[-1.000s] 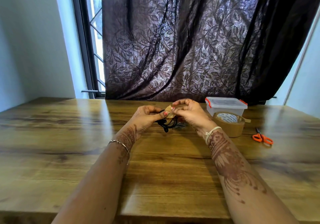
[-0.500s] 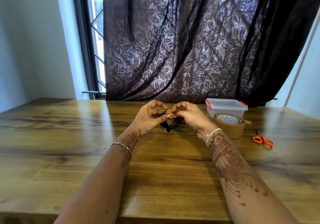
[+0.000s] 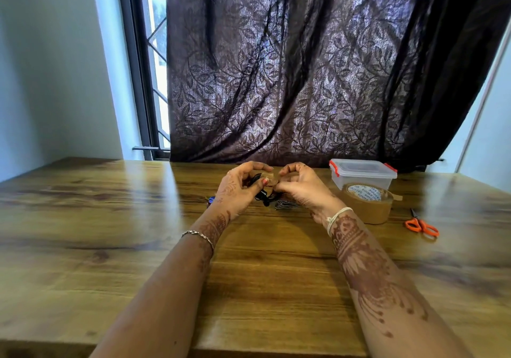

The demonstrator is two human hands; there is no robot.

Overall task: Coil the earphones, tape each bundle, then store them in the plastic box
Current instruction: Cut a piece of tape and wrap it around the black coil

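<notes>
Both hands are raised just above the far middle of the tabletop (image 3: 249,274), fingers curled toward each other. The left hand (image 3: 237,191) and right hand (image 3: 301,189) together pinch a small strip of brown tape (image 3: 267,175) and the black earphones (image 3: 264,195), whose coiled cord hangs in a loose bundle between the palms. Just behind the right hand a thin grey cord (image 3: 287,205) lies on the wood, and a blue bit (image 3: 211,199) peeks out by the left wrist; what it is cannot be told.

The tabletop is glossy brown wood with dark grain, wide and bare on the left and toward the near edge. To the right stands a brown tape roll (image 3: 367,205), round and flat-lying, touching or just in front of the clear plastic box (image 3: 362,173) with its lid on and red clips. Orange-handled scissors (image 3: 421,226) lie further right. A dark leaf-patterned curtain (image 3: 318,67) hangs at the far edge.
</notes>
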